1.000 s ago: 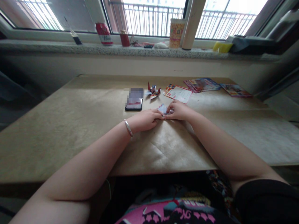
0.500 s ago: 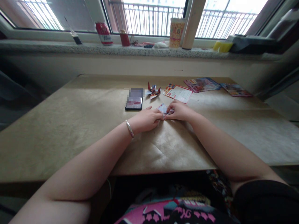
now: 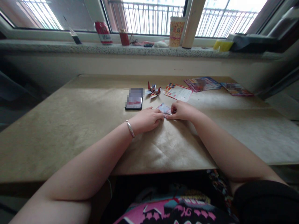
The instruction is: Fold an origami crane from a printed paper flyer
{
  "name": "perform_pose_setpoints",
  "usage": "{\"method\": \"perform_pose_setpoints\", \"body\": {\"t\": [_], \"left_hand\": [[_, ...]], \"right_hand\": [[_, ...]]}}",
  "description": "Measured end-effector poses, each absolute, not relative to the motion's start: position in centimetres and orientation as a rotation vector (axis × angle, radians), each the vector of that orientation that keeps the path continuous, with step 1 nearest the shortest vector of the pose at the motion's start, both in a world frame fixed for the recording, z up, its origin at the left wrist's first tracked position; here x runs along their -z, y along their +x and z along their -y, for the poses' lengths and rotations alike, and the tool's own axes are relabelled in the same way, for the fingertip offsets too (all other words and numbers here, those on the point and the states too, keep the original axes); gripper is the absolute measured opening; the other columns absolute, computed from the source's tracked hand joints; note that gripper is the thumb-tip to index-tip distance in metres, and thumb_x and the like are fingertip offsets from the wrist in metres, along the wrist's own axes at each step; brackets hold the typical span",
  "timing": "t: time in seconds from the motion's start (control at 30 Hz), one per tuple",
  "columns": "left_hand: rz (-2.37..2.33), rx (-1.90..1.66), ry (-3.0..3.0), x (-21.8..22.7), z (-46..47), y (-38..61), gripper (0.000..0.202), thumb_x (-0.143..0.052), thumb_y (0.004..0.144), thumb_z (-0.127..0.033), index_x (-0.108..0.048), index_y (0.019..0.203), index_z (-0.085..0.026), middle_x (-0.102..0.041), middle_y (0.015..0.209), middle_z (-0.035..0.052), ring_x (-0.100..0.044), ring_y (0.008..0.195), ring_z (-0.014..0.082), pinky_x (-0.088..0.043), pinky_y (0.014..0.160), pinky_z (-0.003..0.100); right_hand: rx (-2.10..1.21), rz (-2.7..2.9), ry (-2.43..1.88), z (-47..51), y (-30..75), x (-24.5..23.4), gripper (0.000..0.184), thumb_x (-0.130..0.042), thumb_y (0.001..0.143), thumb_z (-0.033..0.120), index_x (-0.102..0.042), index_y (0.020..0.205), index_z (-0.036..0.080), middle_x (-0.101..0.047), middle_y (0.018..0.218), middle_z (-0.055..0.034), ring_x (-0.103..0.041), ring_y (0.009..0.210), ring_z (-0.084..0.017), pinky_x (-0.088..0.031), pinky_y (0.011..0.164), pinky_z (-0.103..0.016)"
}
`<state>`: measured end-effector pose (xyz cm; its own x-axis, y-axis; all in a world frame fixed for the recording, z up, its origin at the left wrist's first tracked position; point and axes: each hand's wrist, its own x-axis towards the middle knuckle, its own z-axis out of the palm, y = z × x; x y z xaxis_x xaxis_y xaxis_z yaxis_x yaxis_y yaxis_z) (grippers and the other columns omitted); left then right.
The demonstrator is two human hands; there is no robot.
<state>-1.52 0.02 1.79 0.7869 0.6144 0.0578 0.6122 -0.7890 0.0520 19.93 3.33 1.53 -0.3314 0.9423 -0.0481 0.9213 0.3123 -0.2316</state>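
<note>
A small folded piece of printed paper [image 3: 164, 109] lies on the brown paper-covered table [image 3: 77, 124], between my two hands. My left hand [image 3: 146, 119], with a silver bangle on its wrist, pinches the paper's near left edge with curled fingers. My right hand [image 3: 182, 110] pinches its right side, fingers pressed together. Most of the paper is covered by my fingers. A finished folded paper crane [image 3: 153, 90] stands just beyond.
A black phone [image 3: 134, 99] lies left of the crane. Printed leaflets [image 3: 178, 92] and coloured sheets [image 3: 202, 84] lie at the back right. The window sill [image 3: 116, 49] holds a can, a cup, a roll and small items.
My right hand has shifted slightly right and back, uncovering more of the folded paper. My left hand stays almost where it was.
</note>
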Motion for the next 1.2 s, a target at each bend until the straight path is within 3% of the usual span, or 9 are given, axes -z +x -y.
{"method": "perform_pose_setpoints", "body": {"t": [0.2,0.5,0.77,1.2], "left_hand": [[-1.024,-0.105,2.923,-1.8,-0.1,-1.6,0.033,-0.04,0.092,-0.017,-0.066,0.113,-0.021,-0.064,0.121,0.0069,-0.061,0.104,0.0207,-0.042,0.101,0.038],[-1.01,-0.105,2.884,-1.9,0.0,-1.6,0.034,-0.039,0.091,-0.017,-0.065,0.114,-0.019,-0.063,0.121,0.0072,-0.058,0.113,0.0204,-0.043,0.102,0.035],[-1.015,-0.186,2.823,-1.6,-0.2,-2.0,0.032,-0.045,0.088,-0.017,-0.065,0.112,-0.024,-0.063,0.122,0.0042,-0.061,0.108,0.0184,-0.045,0.099,0.032],[-0.981,-0.134,2.814,-1.7,-0.4,-2.2,0.035,-0.042,0.09,-0.016,-0.064,0.115,-0.02,-0.061,0.125,0.0059,-0.059,0.115,0.0191,-0.045,0.101,0.03]], "right_hand": [[-0.493,2.437,-1.869,-3.7,20.7,-1.6,0.043,-0.073,0.063,0.063,-0.066,0.074,0.022,-0.068,0.072,-0.0018,-0.057,0.064,-0.016,-0.036,0.055,-0.027],[-0.448,2.517,-1.971,-4.3,22.3,-1.6,0.052,-0.07,0.062,0.07,-0.069,0.083,0.022,-0.072,0.082,-0.0045,-0.062,0.073,-0.02,-0.038,0.057,-0.028],[-0.527,2.522,-2.049,-4.1,22.9,-2.4,0.041,-0.073,0.064,0.062,-0.069,0.077,0.023,-0.071,0.077,-0.0031,-0.062,0.07,-0.018,-0.039,0.057,-0.027],[-0.674,2.484,-2.178,-4.2,25.5,-3.2,0.032,-0.076,0.067,0.052,-0.073,0.081,0.023,-0.072,0.078,-0.0033,-0.063,0.072,-0.019,-0.041,0.059,-0.028]]}}
